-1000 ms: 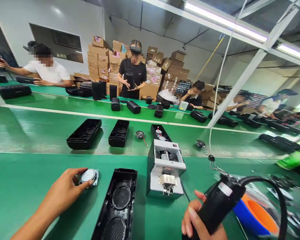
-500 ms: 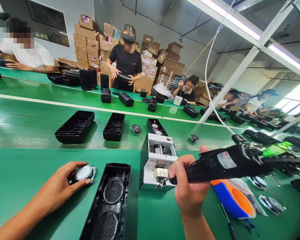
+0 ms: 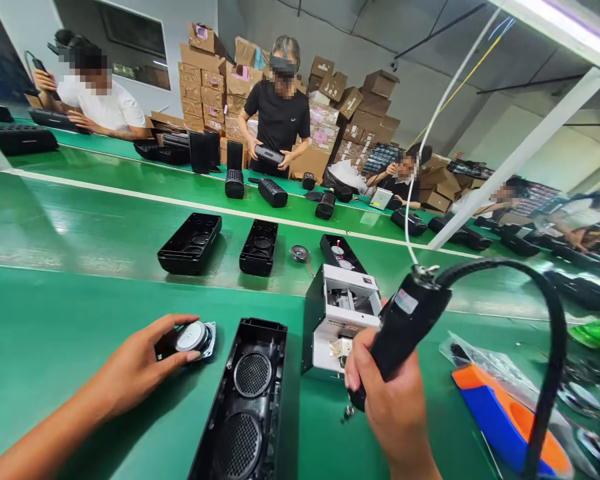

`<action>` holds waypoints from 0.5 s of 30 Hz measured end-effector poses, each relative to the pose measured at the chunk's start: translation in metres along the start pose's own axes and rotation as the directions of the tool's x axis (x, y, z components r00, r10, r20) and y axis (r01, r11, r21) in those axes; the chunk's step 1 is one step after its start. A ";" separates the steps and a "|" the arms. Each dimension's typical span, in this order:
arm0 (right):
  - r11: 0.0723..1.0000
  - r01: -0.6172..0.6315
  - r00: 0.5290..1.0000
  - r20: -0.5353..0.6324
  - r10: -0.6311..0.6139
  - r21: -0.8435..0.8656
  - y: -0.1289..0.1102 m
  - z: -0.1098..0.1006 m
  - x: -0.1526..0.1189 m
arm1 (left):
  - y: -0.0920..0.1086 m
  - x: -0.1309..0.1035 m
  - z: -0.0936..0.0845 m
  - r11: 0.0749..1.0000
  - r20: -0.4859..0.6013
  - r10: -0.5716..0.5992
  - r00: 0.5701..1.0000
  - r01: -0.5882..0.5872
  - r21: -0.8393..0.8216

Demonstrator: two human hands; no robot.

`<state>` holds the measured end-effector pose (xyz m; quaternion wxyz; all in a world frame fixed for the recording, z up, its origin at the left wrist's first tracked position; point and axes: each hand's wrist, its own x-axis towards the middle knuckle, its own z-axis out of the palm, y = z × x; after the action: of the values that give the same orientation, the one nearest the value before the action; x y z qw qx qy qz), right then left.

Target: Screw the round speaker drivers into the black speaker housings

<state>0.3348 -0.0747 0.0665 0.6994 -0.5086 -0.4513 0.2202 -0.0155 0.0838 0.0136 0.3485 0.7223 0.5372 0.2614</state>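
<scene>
Between the thumb and fingers of my left hand [image 3: 143, 365] is a round loudspeaker driver [image 3: 193, 337] with a silver magnet and a square metal frame. My right hand [image 3: 393, 393] is wrapped round a black electric screwdriver [image 3: 405, 320], held upright at a slant with its tip pointing down. A white cord runs up from its top and a thick black cable loops off to the right. Between my hands lies an open black speaker housing [image 3: 245, 393] with two round mesh grilles. Just behind the screwdriver stands a grey-white screw feeder [image 3: 343, 320].
Farther back are more black housings [image 3: 190, 243] and a loose driver [image 3: 299, 253]. An orange and blue tray [image 3: 510, 413], a plastic bag [image 3: 490, 360] and more drivers [image 3: 580, 397] lie at right. Co-workers handle speakers across the green bench [image 3: 105, 293].
The screwdriver has come away from the screw feeder's front and swung from nearly level to upright. My left hand still holds the driver, slightly lifted. The view has turned left.
</scene>
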 end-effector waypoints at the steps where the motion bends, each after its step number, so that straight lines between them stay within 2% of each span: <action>1: 1.000 -0.007 0.999 0.045 0.006 0.013 0.001 -0.002 -0.005 | 0.004 -0.002 -0.002 1.000 -0.021 -0.002 1.000 0.002 0.002; 4: 0.995 0.024 0.994 0.107 -0.035 0.102 -0.008 -0.003 -0.013 | 0.030 -0.011 -0.010 0.999 -0.029 0.041 0.999 -0.041 0.004; 7: 0.974 0.049 0.997 0.053 -0.062 0.223 -0.029 0.003 -0.012 | 0.060 -0.025 -0.014 0.992 0.044 0.112 0.993 -0.114 0.054; 9: 0.956 0.046 0.998 0.030 -0.057 0.290 -0.041 0.006 -0.010 | 0.069 -0.034 -0.013 0.984 0.007 0.109 0.994 -0.109 0.140; 11: 0.945 0.055 0.997 0.029 -0.068 0.324 -0.046 0.005 -0.009 | 0.065 -0.039 -0.010 0.966 -0.118 0.076 0.990 -0.044 0.255; 13: 0.942 0.058 0.997 0.024 -0.070 0.332 -0.044 0.000 -0.011 | 0.052 -0.041 -0.007 0.923 -0.230 0.056 0.972 0.037 0.382; 15: 0.947 0.053 0.998 0.020 -0.062 0.317 -0.037 -0.008 -0.015 | 0.036 -0.042 -0.004 0.862 -0.253 0.030 0.967 0.103 0.496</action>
<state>0.3285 -0.1050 0.0936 0.7712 -0.3733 -0.4352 0.2767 -0.0088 0.0376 0.0440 0.0808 0.7387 0.6403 0.1945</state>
